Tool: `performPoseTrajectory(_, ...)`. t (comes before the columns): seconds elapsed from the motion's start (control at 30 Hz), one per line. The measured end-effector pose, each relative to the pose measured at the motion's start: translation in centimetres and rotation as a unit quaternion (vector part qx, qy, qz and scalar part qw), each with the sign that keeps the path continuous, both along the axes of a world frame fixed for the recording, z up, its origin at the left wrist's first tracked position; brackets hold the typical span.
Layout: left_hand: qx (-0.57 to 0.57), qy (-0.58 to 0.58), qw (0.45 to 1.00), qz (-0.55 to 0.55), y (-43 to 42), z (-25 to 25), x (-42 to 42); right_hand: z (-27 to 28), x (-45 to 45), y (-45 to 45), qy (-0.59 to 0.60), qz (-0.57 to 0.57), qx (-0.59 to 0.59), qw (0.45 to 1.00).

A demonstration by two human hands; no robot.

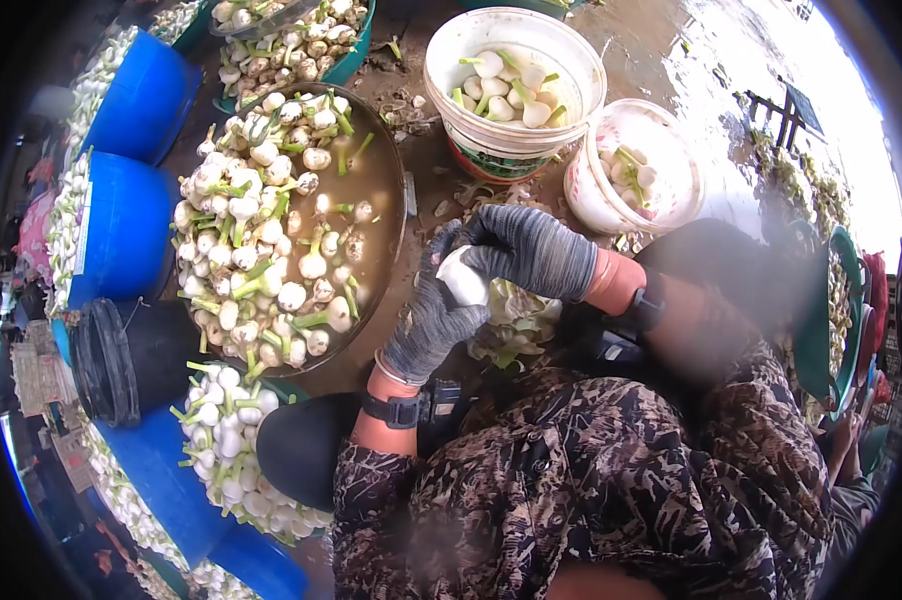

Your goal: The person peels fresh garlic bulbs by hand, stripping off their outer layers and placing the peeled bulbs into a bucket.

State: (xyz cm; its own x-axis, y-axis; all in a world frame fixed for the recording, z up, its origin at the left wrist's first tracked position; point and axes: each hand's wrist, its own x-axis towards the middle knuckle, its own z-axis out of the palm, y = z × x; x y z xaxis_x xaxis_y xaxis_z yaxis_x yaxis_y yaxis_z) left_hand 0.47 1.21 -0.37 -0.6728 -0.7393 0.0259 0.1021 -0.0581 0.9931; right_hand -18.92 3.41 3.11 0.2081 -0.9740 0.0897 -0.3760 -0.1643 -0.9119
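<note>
A white garlic bulb (464, 277) is held between my two gloved hands, above a heap of peeled skins (514, 322). My left hand (433, 318), in a grey knit glove, cups the bulb from the left and below. My right hand (536, 250), gloved alike, has its fingers bent over the bulb's upper right side; the fingertips are partly hidden. To the left, a wide round basin (399, 190) holds brown water and many garlic bulbs (256, 215) with green stem stubs.
A white bucket (441, 75) with cleaned bulbs stands ahead, beside a smaller white bucket (683, 150). Blue tubs (131, 235) and a black bucket (136, 360) line the left. More white bulbs (233, 440) lie near my left knee. Green baskets (816, 330) stand at right.
</note>
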Motion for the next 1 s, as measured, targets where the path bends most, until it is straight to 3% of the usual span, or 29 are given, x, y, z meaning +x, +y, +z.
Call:
performPoseTrajectory(0.03,0.0,0.001,1.0,0.001,-0.1,0.1,-0.1,0.1,0.1,0.1,0.076,-0.021,-0.084,0.993)
performPoseTrajectory(0.07,0.084,0.004,0.996,0.003,-0.2,0.2,-0.2,0.3,0.1,0.1,0.107,-0.013,-0.153,0.982)
performPoseTrajectory(0.1,0.168,0.007,0.986,0.004,-0.3,0.8,-0.4,0.5,0.2,0.0,0.107,-0.013,-0.153,0.982)
performPoseTrajectory(0.17,0.18,-0.055,0.981,0.042,-0.1,2.2,-0.7,0.6,0.6,0.0,0.191,-0.026,-0.175,0.965)
performPoseTrajectory(0.23,-0.132,-0.171,0.973,0.078,0.0,2.5,-1.0,-0.3,0.9,-0.1,0.158,-0.067,-0.148,0.974)
performPoseTrajectory(0.33,-0.215,-0.165,0.958,0.093,0.0,3.1,-1.1,-1.7,0.5,-1.3,0.016,-0.177,0.027,0.984)
performPoseTrajectory(0.37,-0.256,-0.162,0.948,0.101,0.0,3.1,-1.1,-1.6,-0.2,-2.0,0.029,-0.193,0.125,0.973)
performPoseTrajectory(0.43,-0.249,-0.18,0.947,0.094,-0.1,2.8,-1.0,-1.6,-1.2,-2.7,0.012,-0.154,0.193,0.969)
performPoseTrajectory(0.5,-0.008,-0.094,0.986,0.139,-0.2,2.0,-0.7,-3.0,-1.3,-2.2,0.066,-0.149,0.145,0.976)
performPoseTrajectory(0.53,-0.01,-0.094,0.985,0.142,-0.5,0.7,-0.4,-2.9,-1.1,-1.8,0.119,-0.142,0.099,0.978)
performPoseTrajectory(0.57,0.119,0.034,0.98,0.156,-1.2,-1.3,0.2,-2.8,-0.9,-1.0,0.165,-0.121,0.081,0.976)
performPoseTrajectory(0.63,0.358,0.287,0.873,0.166,-2.3,-2.3,0.7,-3.4,-0.2,0.9,0.215,-0.006,0.107,0.971)
performPoseTrajectory(0.67,0.377,0.214,0.869,0.239,-1.9,-1.3,1.0,-3.4,-0.2,1.4,0.256,0.069,0.165,0.95)
performPoseTrajectory(0.7,0.372,0.218,0.868,0.245,-2.3,-1.4,1.2,-2.8,-0.1,1.5,0.296,0.143,0.221,0.918)
performPoseTrajectory(0.77,0.242,0.156,0.926,0.243,-2.8,-2.1,1.7,-0.5,0.5,1.2,0.348,0.123,0.224,0.902)
performPoseTrajectory(0.83,0.074,-0.001,0.948,0.31,-1.0,-0.2,-0.2,0.5,0.7,0.7,0.137,-0.075,0.078,0.985)
performPoseTrajectory(0.9,-0.036,-0.164,0.956,0.24,0.1,1.1,-1.1,1.3,1.1,-0.6,0.035,-0.073,-0.018,0.997)
performPoseTrajectory(0.97,0.024,-0.054,0.971,0.23,0.6,-1.0,-2.4,3.2,1.6,-1.7,0.031,-0.033,0.009,0.999)
performPoseTrajectory(1.0,0.09,-0.033,0.976,0.198,0.6,1.2,-2.2,2.6,1.2,-2.4,0.068,-0.061,-0.046,0.995)
